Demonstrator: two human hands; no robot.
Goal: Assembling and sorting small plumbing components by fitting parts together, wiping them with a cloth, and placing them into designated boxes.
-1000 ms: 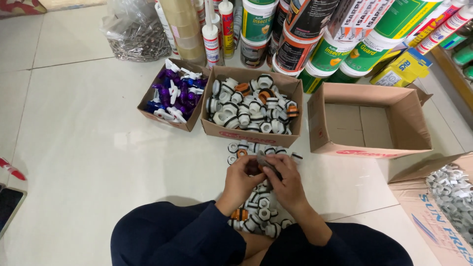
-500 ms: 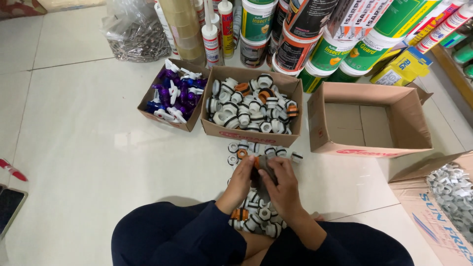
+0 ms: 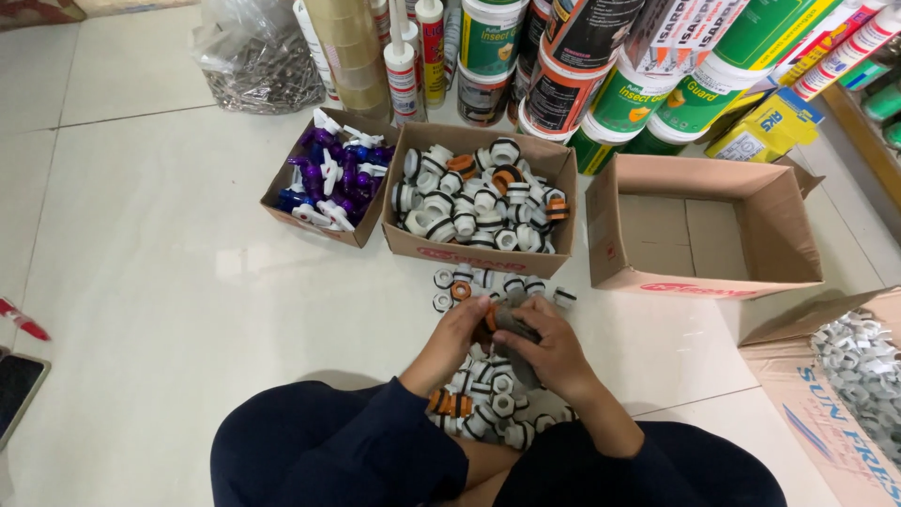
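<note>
- The person sat on the tiled floor (image 3: 150,282), both forearms reaching forward over the lap, dark sleeves pushed to the wrists.
- The left hand (image 3: 460,333) was curled, fingers bent round one end of a small fitting (image 3: 502,322), where a bit of orange showed at the fingertips.
- The right hand (image 3: 549,347) was clenched on the same fitting from the other side, knuckles up, thumb pressed along its grey part.
- The fitting sat between the two hands, held just above the floor, mostly hidden by fingers.
- A pile (image 3: 488,399) of white, black and orange fittings lay right under the hands, between the knees.
- A loose row (image 3: 497,282) of like pieces lay on the floor just beyond the hands.
- Beyond that stood a full box (image 3: 479,246) of the same fittings, with a purple-and-white box (image 3: 324,225) touching its left side.
- An empty box (image 3: 610,235) stood to the right, well apart from the hands.
</note>
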